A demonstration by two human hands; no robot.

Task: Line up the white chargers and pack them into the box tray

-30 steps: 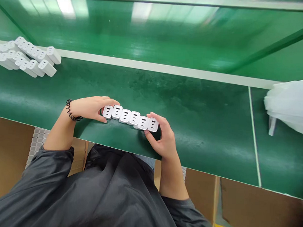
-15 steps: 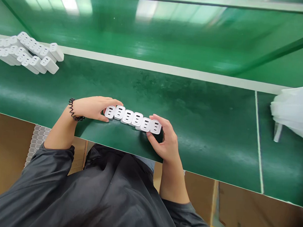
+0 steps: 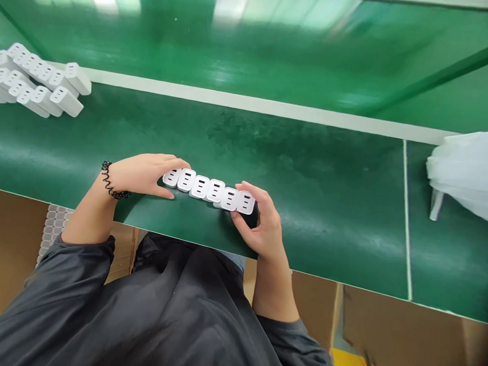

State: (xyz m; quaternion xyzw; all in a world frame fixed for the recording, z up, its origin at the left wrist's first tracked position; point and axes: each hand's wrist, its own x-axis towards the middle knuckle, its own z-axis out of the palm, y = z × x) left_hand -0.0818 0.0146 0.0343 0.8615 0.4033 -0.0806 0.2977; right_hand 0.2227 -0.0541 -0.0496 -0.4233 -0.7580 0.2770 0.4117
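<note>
Several white USB chargers (image 3: 215, 191) stand side by side in a slightly stepped row, with their port faces upward. At the row's left end, my left hand (image 3: 150, 174) wraps round the end charger, thumb on the near side and fingers on the far side. The right-end charger (image 3: 246, 203) sits between the thumb and fingers of my right hand (image 3: 262, 218). My fingertips partly cover both ends of the row. Below the ports, the chargers' bodies are mostly hidden.
On the green bench (image 3: 327, 196), a cluster of more white chargers (image 3: 43, 82) stands at the far left. A white translucent plastic bag (image 3: 468, 175) lies at the right. A pale strip (image 3: 250, 102) borders the bench's back. Cardboard boxes (image 3: 414, 338) are below the front edge.
The view has shifted a little, so everything appears slightly further left. Both hands remain at the ends of the charger row, which keeps much the same arrangement.
</note>
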